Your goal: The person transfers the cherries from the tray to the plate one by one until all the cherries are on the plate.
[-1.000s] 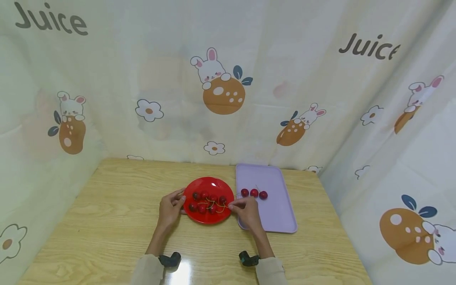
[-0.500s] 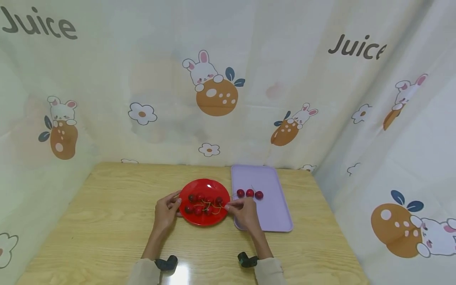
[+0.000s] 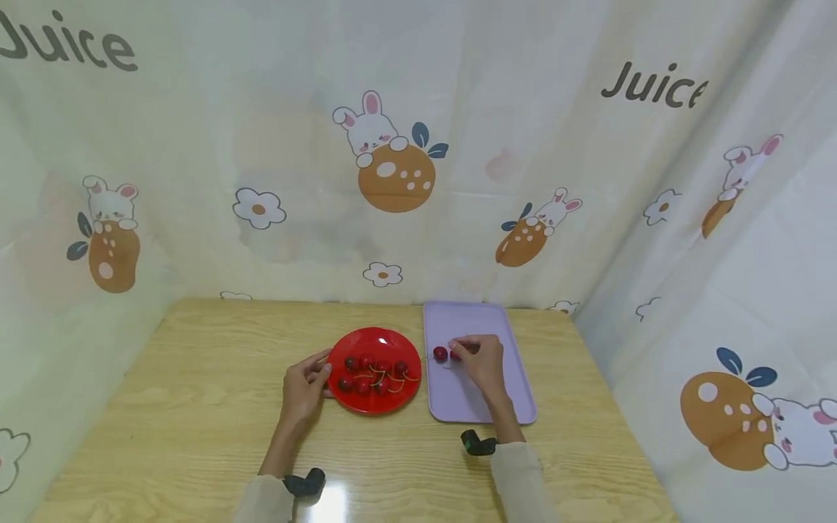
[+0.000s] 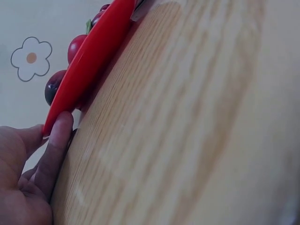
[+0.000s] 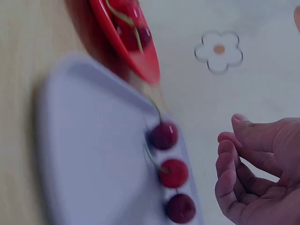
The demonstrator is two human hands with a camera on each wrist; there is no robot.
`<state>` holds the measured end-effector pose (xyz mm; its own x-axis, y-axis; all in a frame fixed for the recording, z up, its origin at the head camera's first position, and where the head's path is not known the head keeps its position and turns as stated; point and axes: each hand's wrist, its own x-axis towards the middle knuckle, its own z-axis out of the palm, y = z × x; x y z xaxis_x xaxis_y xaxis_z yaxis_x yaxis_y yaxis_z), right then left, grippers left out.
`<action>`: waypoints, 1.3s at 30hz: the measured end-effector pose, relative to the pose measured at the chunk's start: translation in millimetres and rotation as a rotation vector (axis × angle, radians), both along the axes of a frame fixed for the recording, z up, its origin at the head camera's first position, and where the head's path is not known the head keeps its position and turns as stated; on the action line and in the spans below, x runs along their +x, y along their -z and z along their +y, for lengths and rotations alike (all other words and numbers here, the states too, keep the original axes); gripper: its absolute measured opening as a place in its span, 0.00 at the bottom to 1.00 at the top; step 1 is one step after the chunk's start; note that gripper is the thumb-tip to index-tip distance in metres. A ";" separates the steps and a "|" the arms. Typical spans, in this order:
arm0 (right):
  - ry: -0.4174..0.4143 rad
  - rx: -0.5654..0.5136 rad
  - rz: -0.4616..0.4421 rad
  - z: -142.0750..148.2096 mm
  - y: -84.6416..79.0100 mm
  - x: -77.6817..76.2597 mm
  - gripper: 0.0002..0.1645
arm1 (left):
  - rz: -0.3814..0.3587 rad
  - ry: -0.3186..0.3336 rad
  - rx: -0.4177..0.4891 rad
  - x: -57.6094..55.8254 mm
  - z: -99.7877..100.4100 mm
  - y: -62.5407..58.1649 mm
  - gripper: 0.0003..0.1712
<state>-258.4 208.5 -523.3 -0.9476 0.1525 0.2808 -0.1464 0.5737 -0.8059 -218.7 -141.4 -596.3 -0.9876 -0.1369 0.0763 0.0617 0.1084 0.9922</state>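
A red plate (image 3: 353, 401) with several dark-red, green-stemmed cherries (image 3: 364, 387) lies on the table. Its left rim is pinched by my left hand (image 3: 302, 388), thumb above and fingers below, as the left wrist view also shows. Over the lilac tray (image 3: 451, 403), my right hand (image 3: 482, 363) hovers close to a short row of cherries (image 5: 173, 173). Three of these show in the right wrist view, but my hand hides part of the row in the head view. Nothing is between the right thumb and the loosely curled fingers.
The wooden table (image 3: 222, 378) extends around the plate and tray. A printed curtain (image 3: 301, 145) hangs behind it and along both sides. Plate and tray stand side by side, almost touching.
My right hand has moved from the plate's right rim to the right, over the tray's cherries. The left hand stays on the plate. The head view has shifted slightly.
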 end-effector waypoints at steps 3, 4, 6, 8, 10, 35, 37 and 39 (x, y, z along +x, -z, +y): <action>0.034 0.018 0.012 13.8 1.4 -12.8 0.06 | 0.004 0.007 -0.002 0.1 -0.5 -0.9 0.22; 0.035 0.026 0.012 17.6 2.1 -16.8 0.06 | 0.004 0.011 -0.002 0.0 -0.5 -0.9 0.22; 0.042 0.056 0.003 23.8 4.1 -24.0 0.07 | 0.007 0.019 0.002 0.6 -0.6 -1.5 0.22; 0.036 0.093 -0.011 27.5 5.2 -29.7 0.07 | 0.008 0.020 0.005 0.6 -0.9 -1.3 0.22; 0.039 0.123 -0.036 29.6 6.0 -34.0 0.08 | 0.008 0.018 0.004 0.8 -0.6 -0.8 0.22; 0.051 0.204 -0.194 24.0 19.5 -61.3 0.06 | -0.004 -0.013 0.034 -3.2 -1.1 1.2 0.21; 0.053 0.205 -0.199 23.4 19.3 -61.5 0.05 | -0.003 -0.013 0.041 -3.0 -1.1 0.7 0.21; 0.049 0.213 -0.200 22.7 19.2 -61.3 0.04 | -0.002 -0.015 0.039 -3.0 -1.4 1.1 0.21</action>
<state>-319.7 231.2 -542.5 -0.9803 0.1571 0.1198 0.0353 0.7356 -0.6765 -221.6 -142.8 -597.4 -0.9857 -0.1543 0.0681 0.0579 0.0701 0.9959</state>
